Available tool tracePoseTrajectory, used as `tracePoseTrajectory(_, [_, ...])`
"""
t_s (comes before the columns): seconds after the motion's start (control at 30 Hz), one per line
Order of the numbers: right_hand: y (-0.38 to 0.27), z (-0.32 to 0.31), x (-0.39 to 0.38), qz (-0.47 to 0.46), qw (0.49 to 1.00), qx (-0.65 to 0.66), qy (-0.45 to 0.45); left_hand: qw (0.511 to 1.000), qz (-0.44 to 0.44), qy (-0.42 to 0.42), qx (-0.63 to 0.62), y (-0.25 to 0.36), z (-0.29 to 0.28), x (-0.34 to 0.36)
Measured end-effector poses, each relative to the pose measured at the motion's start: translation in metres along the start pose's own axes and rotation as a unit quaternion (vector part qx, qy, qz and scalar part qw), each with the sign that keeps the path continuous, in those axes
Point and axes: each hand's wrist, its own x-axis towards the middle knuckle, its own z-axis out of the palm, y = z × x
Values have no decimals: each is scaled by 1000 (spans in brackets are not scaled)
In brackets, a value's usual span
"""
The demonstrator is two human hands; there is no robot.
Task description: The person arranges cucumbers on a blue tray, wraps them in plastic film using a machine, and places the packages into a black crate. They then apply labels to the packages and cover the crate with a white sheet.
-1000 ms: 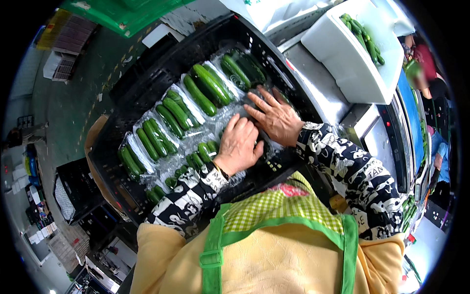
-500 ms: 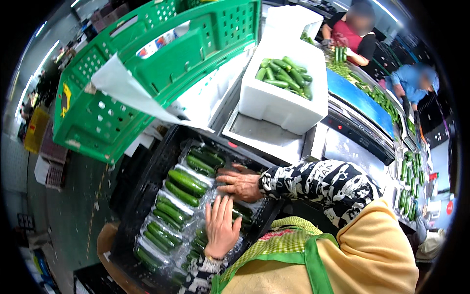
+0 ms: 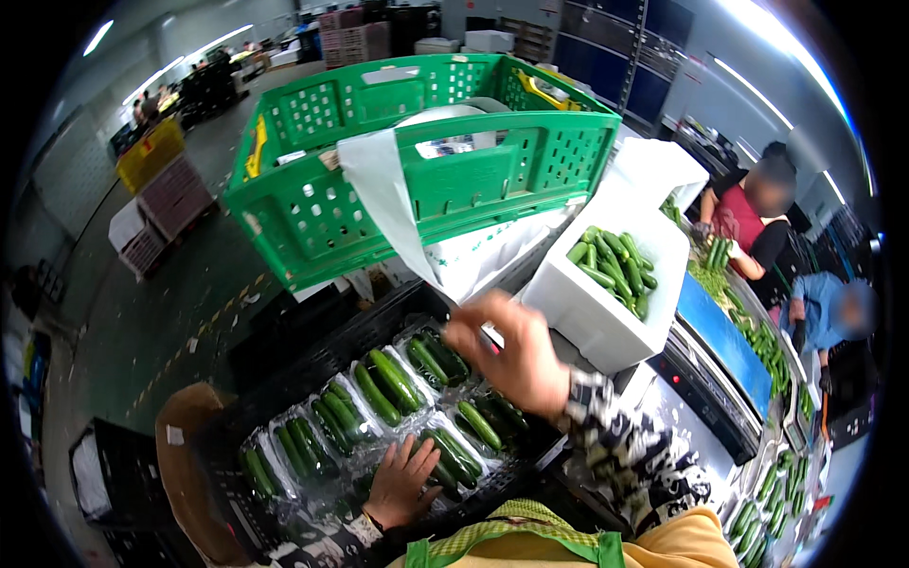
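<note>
No wording or number can be read clearly.
Left of the green crate (image 3: 473,180), a yellow crate (image 3: 163,156) bears a small red mark; below and left of the green crate, brown cardboard (image 3: 194,415) carries a pale label (image 3: 175,435); below and right of it, the person's right sleeve (image 3: 630,454) has a black-and-white print, too blurred to read.

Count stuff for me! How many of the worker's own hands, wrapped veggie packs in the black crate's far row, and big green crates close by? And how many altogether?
Left hand and right hand: 2
Wrapped veggie packs in the far row: 5
Big green crate: 1
Total: 8
</note>
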Motion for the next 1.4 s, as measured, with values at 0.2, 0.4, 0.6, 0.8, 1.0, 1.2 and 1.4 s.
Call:
tracePoseTrajectory(0.2, [55, 40, 130, 140, 985, 63, -75, 975, -40, 178, -127, -7, -3, 16])
tracePoseTrajectory(0.4, [-59, -124, 146, -68, 949, 309, 15, 766, -174, 452, -423, 7, -123, 55])
tracePoseTrajectory(0.6, [-97, -217, 2, -148, 963, 181, -131, 676, 96, 282, -674, 86, -193, 106])
tracePoseTrajectory(0.8, [-39, -123, -186, -216, 889, 128, -382, 656, 22, 114, -745, 175, -192, 126])
tracePoseTrajectory(1.0, [-15, -152, -175, -176, 754, -5, -633, 723, -50, 102, -682, 203, -166, 85])
tracePoseTrajectory(1.2, [-48, -167, -41, -244, 950, -177, -86, 779, -139, -160, -590, 241, -180, -13])
tracePoseTrajectory(1.4, [-97, -80, 17, -443, 880, -131, -110, 889, 128, -198, -392, 245, -183, -83])
